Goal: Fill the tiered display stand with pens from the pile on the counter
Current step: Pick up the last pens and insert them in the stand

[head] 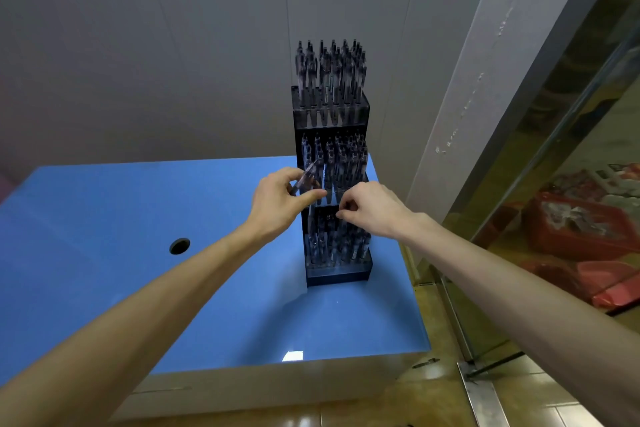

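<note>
1. The left hand (pixel 277 199) pinches a clear pen (pixel 306 177) between thumb and curled fingers, tilted, just in front of the display stand's (pixel 337 276) middle tier.
2. The right hand (pixel 372 208) is curled, fingertips at the stand's front between the middle and lowest tiers; whether it pinches anything cannot be told.
3. The stand sits by the right edge of the blue counter (pixel 104 218), all three tiers holding upright pens.
4. Left of the stand the counter has a round hole (pixel 179 246).

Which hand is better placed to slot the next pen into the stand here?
Probably the left. The left hand already pinches a clear pen, tilted, at the middle tier of the black display stand. The right hand is curled at the stand's front; no pen shows in it.
</note>
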### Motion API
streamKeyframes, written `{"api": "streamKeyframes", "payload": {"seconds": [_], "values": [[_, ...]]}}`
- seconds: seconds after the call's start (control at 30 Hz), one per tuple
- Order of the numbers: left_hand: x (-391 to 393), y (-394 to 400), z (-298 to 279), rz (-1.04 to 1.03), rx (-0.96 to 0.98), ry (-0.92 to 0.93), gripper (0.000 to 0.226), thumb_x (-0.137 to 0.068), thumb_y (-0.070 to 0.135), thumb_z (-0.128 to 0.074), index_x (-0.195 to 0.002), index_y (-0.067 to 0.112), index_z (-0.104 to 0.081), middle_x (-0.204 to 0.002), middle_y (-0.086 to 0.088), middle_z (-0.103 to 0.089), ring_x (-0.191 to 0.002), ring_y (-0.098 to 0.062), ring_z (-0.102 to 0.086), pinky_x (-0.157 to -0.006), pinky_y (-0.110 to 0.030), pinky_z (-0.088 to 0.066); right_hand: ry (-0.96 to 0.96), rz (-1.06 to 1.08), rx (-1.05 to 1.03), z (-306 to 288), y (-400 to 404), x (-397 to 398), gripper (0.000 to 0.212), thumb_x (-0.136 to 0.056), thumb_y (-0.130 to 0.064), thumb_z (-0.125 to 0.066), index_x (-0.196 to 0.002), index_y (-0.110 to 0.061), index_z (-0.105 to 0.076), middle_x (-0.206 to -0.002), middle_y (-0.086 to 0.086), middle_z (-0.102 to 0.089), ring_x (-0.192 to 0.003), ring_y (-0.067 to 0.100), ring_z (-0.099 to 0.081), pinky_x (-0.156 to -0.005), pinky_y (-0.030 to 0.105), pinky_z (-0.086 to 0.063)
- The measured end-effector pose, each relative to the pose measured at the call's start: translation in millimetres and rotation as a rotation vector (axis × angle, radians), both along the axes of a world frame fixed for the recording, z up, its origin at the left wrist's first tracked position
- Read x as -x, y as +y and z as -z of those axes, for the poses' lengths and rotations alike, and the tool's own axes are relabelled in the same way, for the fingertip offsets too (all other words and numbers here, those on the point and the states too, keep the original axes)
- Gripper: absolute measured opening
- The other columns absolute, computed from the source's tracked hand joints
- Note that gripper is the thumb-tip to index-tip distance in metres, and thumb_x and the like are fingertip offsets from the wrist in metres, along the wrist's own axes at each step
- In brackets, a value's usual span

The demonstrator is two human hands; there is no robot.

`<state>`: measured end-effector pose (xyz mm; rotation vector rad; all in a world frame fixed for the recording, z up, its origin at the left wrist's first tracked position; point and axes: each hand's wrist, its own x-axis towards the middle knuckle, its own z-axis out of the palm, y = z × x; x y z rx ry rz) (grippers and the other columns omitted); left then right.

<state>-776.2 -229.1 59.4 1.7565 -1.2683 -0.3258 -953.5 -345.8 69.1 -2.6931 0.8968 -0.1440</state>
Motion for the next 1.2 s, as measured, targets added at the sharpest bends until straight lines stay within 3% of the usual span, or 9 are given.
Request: {"api": "streamKeyframes", "payload": {"seconds": [0.07,0.2,0.3,0.47,0.63,0.8,0.9,1.0,1.2], "values": [[2.5,-2.0,1.0,0.011,0.009,0.039,0.016,-0.082,0.046,-0.082,-0.082,0.032,-0.073,-0.072,0.011,-0.066,-0.055,-0.010,-0.037,-0.057,-0.032,-0.040,0.009,0.001,-0.059,1.2,-1.5,3.7,0.022,-0.098,-0.033,-0.061,-0.103,-0.018,-0.076,-0.092,-0.003,-0.070,-0.083,0.018,-0.064,-0.070,0.032,-0.051],[6.9,-3.5,2.7,0.034,-0.025,0.090,0.014,-0.080,0.037,-0.086,-0.084,0.026,-0.078,-0.051,0.016,-0.056,-0.046,-0.007,-0.034,-0.054,-0.026,-0.032,0.007,0.023,-0.069,3.1,-2.9,9.9,0.020,-0.097,-0.030,-0.061,-0.102,-0.019,-0.077,-0.093,-0.003,-0.071,-0.085,0.019,-0.065,-0.070,0.032,-0.049],[9.6,-5.1,8.4,0.053,-0.055,0.070,0.014,-0.078,0.037,-0.088,-0.082,0.026,-0.079,-0.050,0.017,-0.055,-0.046,-0.006,-0.037,-0.055,-0.027,-0.033,0.020,0.027,-0.075,7.0,-1.4,10.1,0.021,-0.097,-0.031,-0.062,-0.105,-0.019,-0.077,-0.098,-0.002,-0.073,-0.088,0.019,-0.066,-0.073,0.032,-0.051],[6.7,-7.6,20.8,0.058,-0.220,-0.055,0.019,-0.075,0.044,-0.088,-0.077,0.028,-0.078,-0.066,0.007,-0.070,-0.067,-0.018,-0.062,-0.062,-0.039,-0.052,-0.018,0.049,-0.117,11.9,1.1,7.6,0.020,-0.095,-0.034,-0.068,-0.106,-0.020,-0.075,-0.095,-0.003,-0.073,-0.085,0.017,-0.066,-0.070,0.031,-0.052],[2.7,-9.9,29.6,0.062,-0.263,-0.075,0.034,-0.068,0.063,-0.077,-0.078,0.031,-0.077,-0.080,-0.002,-0.075,-0.081,-0.029,-0.067,-0.070,-0.051,-0.058,0.034,0.022,-0.123,15.3,0.8,6.7,0.023,-0.101,-0.033,-0.055,-0.104,-0.025,-0.076,-0.086,-0.004,-0.072,-0.079,0.019,-0.064,-0.064,0.032,-0.048],[2.6,-10.5,32.6,0.058,-0.210,0.018,0.015,-0.072,0.050,-0.085,-0.083,0.043,-0.077,-0.077,-0.005,-0.075,-0.088,-0.033,-0.069,-0.079,-0.054,-0.058,0.039,0.023,-0.099,18.6,2.5,8.6,0.020,-0.098,-0.031,-0.063,-0.109,-0.025,-0.077,-0.102,-0.007,-0.076,-0.093,0.015,-0.068,-0.076,0.030,-0.053],[3.0,-10.9,33.2,0.082,-0.201,0.021,0.026,-0.067,0.057,-0.082,-0.081,0.035,-0.079,-0.075,-0.006,-0.074,-0.079,-0.033,-0.068,-0.074,-0.050,-0.057,0.015,0.040,-0.064,19.7,1.9,9.4,0.018,-0.096,-0.033,-0.065,-0.107,-0.025,-0.078,-0.100,-0.008,-0.075,-0.090,0.013,-0.067,-0.072,0.027,-0.047],[4.2,-9.8,31.9,0.133,-0.206,0.030,0.019,-0.074,0.042,-0.088,-0.074,0.025,-0.079,-0.066,-0.007,-0.068,-0.058,-0.016,-0.049,-0.061,-0.037,-0.046,0.001,0.051,-0.030,20.0,0.3,10.7,0.018,-0.097,-0.035,-0.065,-0.106,-0.026,-0.078,-0.098,-0.008,-0.074,-0.082,0.011,-0.059,-0.070,0.026,-0.041],[5.0,-9.4,29.4,0.136,-0.206,-0.015,0.012,-0.078,0.035,-0.087,-0.075,0.025,-0.080,-0.055,0.010,-0.059,-0.053,-0.010,-0.040,-0.056,-0.031,-0.039,0.003,0.049,-0.028,21.5,1.5,9.1,0.019,-0.097,-0.034,-0.064,-0.108,-0.026,-0.077,-0.100,-0.007,-0.075,-0.087,0.014,-0.065,-0.069,0.026,-0.043]]}}
